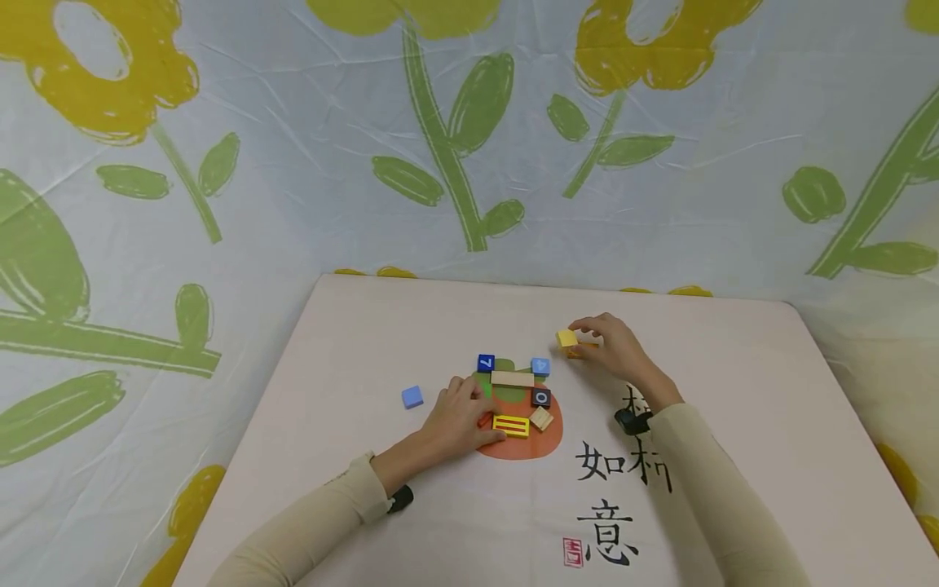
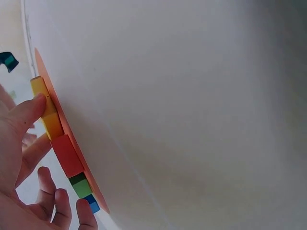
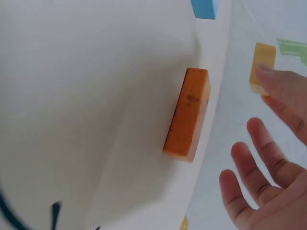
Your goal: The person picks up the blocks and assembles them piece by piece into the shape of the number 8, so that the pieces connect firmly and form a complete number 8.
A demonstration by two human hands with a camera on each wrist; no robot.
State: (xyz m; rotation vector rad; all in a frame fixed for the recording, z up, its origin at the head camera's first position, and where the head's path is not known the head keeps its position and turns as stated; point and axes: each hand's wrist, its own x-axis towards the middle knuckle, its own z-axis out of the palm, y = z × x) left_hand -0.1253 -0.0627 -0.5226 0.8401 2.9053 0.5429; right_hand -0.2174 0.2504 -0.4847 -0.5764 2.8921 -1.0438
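Between thumb and index finger, my left hand point(image 1: 456, 417) pinches a yellow block with red stripes point(image 1: 511, 426) on a round orange patch. In the left wrist view the thumb lies on this yellow block point(image 2: 51, 117), right beside a red block point(image 2: 67, 155). My right hand point(image 1: 614, 350) pinches a small plain yellow block point(image 1: 566, 339) by its sides, raised off the table. Below it an orange block point(image 3: 188, 115) lies on the table, partly hidden by the hand in the head view. The right hand's other fingers are spread and hold nothing.
Around the patch point(image 1: 543, 447) sit a dark blue block marked 7 point(image 1: 486, 363), a light blue block marked 4 point(image 1: 540, 366), a long wooden block point(image 1: 513, 379), a black block point(image 1: 540, 398) and a tan block point(image 1: 541, 419). A blue block point(image 1: 412, 397) lies apart, left.
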